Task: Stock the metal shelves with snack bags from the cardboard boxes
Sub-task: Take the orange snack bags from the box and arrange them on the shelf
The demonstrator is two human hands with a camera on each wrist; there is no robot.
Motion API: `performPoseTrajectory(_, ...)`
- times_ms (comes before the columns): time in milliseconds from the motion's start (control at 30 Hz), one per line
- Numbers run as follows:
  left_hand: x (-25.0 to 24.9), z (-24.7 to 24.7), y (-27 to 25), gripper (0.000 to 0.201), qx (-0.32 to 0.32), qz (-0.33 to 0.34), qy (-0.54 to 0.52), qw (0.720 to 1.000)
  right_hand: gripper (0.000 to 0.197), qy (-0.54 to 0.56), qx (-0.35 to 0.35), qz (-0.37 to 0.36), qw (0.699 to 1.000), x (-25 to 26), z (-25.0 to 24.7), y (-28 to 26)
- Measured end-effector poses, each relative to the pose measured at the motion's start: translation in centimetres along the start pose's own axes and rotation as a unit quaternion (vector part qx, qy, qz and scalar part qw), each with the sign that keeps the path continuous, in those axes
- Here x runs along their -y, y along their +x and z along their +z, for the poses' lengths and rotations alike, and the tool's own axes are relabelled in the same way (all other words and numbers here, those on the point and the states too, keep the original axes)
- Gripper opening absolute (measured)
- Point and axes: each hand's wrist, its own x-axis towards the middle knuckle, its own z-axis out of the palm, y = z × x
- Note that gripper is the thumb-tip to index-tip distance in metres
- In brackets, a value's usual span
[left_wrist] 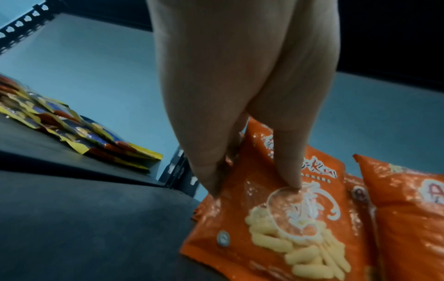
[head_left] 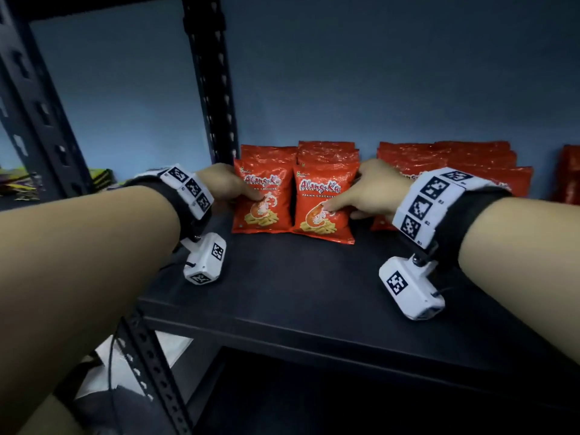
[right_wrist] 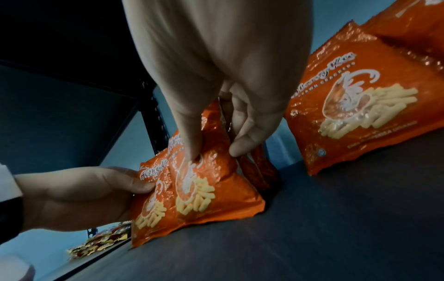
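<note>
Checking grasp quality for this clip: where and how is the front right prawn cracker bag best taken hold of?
Probably by its upper side edges, from the front. The front right prawn cracker bag stands upright on the shelf, leaning on the bags behind, so only its face and edges are reachable. The right hand already pinches it that way, thumb on the face.

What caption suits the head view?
Left hand and right hand each hold a red snack bag upright on the shelf.
</note>
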Motion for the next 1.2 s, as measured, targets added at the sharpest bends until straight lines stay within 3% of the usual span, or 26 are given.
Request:
performPoseTrajectory(67, 0.4, -0.2, 0.3, 0.059, 0.019, 0.005, -0.001, 1.0, 0.059, 0.006, 0.005, 0.005, 1.0, -0.1, 0.0, 0.1)
performPoseTrajectory(167, 0.8, -0.5, 0.6, 0.079, 0.031, 0.009, 0.022, 0.999, 0.061, -0.007, 0.007, 0.008, 1.0, 0.3, 0.0, -0.1)
performPoseTrajectory(233, 0.6, -0.5, 0.8, 0.087, -0.005, 0.014, 0.06, 0.998, 0.056, -0.051, -0.001, 0.014, 0.999, 0.8, 0.0, -0.4)
performPoseTrajectory(333, -0.3, -0.1, 0.1, 0.055, -0.104, 0.03, 0.186, 0.977, 0.055, -0.112, 0.005, 0.022, 0.993, 1.1, 0.0, -0.9)
performPoseTrajectory(433, -1.0, 0.3, -1.0, 0.058, -0.173, 0.036, 0.272, 0.946, 0.063, -0.132, 0.021, 0.038, 0.99, 1.3, -0.4, -1.8)
performPoseTrajectory(533, -1.9, 0.2, -3.0, 0.064, -0.195, 0.03, 0.304, 0.932, 0.07, -0.132, 0.032, 0.054, 0.989, 1.5, -1.8, -4.0)
performPoseTrajectory(600, -2.7, 0.4, -4.8, 0.057, -0.181, 0.044, 0.343, 0.921, 0.072, -0.146, 0.032, 0.056, 0.987, 1.5, -3.0, -6.0)
performPoseTrajectory(700, -3.8, 1.8, -8.5, 0.04, -0.139, 0.123, 0.351, 0.918, 0.066, -0.178, 0.034, 0.016, 0.983, 1.6, -4.7, -10.1)
performPoseTrajectory(833, -4.6, 6.2, -15.0, 0.03, -0.007, 0.207, 0.295, 0.933, 0.051, -0.136, 0.067, -0.056, 0.987, 0.9, -5.6, -16.9)
performPoseTrajectory(967, -3.5, 11.5, -20.1, 0.025, 0.134, 0.181, 0.196, 0.954, 0.045, -0.064, 0.118, -0.049, 0.99, -1.7, -5.5, -23.2)
performPoseTrajectory(1100, -1.0, 16.4, -24.4, 0.027, 0.265, 0.155, 0.193, 0.932, 0.039, -0.034, 0.209, -0.012, 0.977, -5.7, -5.4, -28.6)
performPoseTrajectory(1200, 1.9, 19.6, -26.6, 0.031, 0.325, 0.121, 0.208, 0.914, 0.039, -0.028, 0.24, 0.026, 0.97, -9.4, -4.5, -31.7)
